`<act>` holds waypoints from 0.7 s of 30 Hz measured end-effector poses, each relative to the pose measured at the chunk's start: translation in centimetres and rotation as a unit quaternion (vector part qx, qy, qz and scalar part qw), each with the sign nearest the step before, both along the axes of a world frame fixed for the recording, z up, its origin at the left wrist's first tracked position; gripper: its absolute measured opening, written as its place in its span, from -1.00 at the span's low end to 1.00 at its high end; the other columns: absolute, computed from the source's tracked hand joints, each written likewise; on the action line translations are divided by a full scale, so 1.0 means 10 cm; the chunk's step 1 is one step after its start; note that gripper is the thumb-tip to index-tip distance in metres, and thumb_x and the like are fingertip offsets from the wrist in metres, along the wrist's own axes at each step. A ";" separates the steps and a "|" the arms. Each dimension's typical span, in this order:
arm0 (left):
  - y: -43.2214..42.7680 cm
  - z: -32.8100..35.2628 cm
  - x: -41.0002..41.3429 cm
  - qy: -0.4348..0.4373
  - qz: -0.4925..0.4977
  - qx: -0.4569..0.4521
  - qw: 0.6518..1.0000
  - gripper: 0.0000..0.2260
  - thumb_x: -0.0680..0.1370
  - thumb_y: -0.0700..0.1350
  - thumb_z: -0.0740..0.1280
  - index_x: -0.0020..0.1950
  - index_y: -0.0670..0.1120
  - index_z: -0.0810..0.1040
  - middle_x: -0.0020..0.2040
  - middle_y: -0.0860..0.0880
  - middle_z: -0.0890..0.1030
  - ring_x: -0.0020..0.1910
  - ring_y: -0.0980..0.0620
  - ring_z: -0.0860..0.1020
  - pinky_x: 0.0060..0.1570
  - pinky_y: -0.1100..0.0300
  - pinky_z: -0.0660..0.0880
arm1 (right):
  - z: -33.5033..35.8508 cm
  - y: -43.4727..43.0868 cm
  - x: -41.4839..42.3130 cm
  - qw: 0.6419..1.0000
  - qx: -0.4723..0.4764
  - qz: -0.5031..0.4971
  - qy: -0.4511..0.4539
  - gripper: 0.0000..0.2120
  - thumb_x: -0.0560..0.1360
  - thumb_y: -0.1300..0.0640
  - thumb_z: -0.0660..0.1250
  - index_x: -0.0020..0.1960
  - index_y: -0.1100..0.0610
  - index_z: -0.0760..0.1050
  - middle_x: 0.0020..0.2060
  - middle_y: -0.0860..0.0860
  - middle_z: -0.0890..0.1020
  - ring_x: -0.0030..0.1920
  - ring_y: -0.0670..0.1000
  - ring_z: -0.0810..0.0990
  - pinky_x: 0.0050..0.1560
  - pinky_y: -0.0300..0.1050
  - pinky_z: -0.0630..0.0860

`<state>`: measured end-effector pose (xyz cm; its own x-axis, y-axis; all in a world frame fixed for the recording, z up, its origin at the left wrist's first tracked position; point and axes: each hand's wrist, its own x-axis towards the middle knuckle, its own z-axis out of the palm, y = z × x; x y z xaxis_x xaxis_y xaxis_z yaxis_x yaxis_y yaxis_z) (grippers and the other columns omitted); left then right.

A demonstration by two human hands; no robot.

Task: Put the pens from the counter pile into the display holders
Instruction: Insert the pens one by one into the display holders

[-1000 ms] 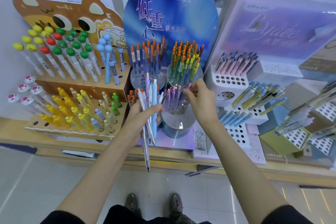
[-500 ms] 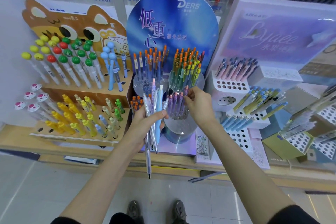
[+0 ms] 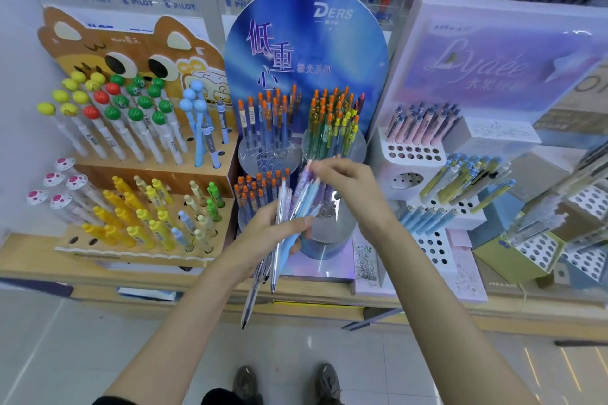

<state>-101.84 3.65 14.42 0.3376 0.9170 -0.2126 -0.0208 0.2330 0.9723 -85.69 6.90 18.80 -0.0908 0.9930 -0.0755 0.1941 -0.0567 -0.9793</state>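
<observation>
Gripping a bundle of pastel pens (image 3: 304,194) in front of the blue DERS display (image 3: 306,52), the left hand (image 3: 263,237) curls round them; the right hand (image 3: 352,191) pinches one purple pen (image 3: 307,171) by its top.

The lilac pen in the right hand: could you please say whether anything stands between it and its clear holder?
Only the fanned pen bundle in the left hand's grip, lying across the clear round holder's near side; nothing else visible.
</observation>
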 end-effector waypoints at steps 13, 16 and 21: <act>-0.12 -0.03 0.03 0.004 -0.073 -0.030 0.997 -0.67 0.42 -0.05 0.42 0.14 -0.10 0.50 -0.27 -0.02 0.64 -0.43 0.05 0.50 -0.37 0.26 0.47 | 0.03 0.00 0.03 0.991 0.008 -0.102 0.083 -0.70 0.65 0.21 0.08 -0.11 0.14 0.55 -0.13 0.08 0.69 -0.18 -0.06 0.61 -0.04 -0.20 0.51; -0.14 -0.09 0.03 0.019 -0.057 -0.032 0.998 -0.66 0.40 -0.03 0.43 0.13 -0.10 0.50 -0.27 -0.01 0.65 -0.40 0.05 0.52 -0.34 0.24 0.48 | 0.09 0.07 0.21 0.968 0.062 -0.177 0.167 -0.76 0.67 0.21 0.04 0.02 0.21 0.47 -0.16 0.07 0.65 -0.21 -0.06 0.62 -0.13 -0.22 0.55; -0.13 -0.19 0.01 0.040 0.027 -0.030 0.998 -0.72 0.46 0.00 0.40 0.10 -0.10 0.50 -0.25 0.01 0.65 -0.30 -0.03 0.52 -0.18 0.16 0.48 | -0.01 0.12 0.41 0.959 0.152 -0.231 0.065 -0.79 0.67 0.22 0.01 0.06 0.15 0.42 -0.12 0.01 0.61 -0.10 -0.01 0.62 0.02 -0.08 0.57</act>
<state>-101.70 2.37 12.51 0.2680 0.9180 -0.2923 0.0414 0.2921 0.9555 -81.55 8.08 18.65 0.3751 0.9036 0.2069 0.0925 0.1856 -0.9783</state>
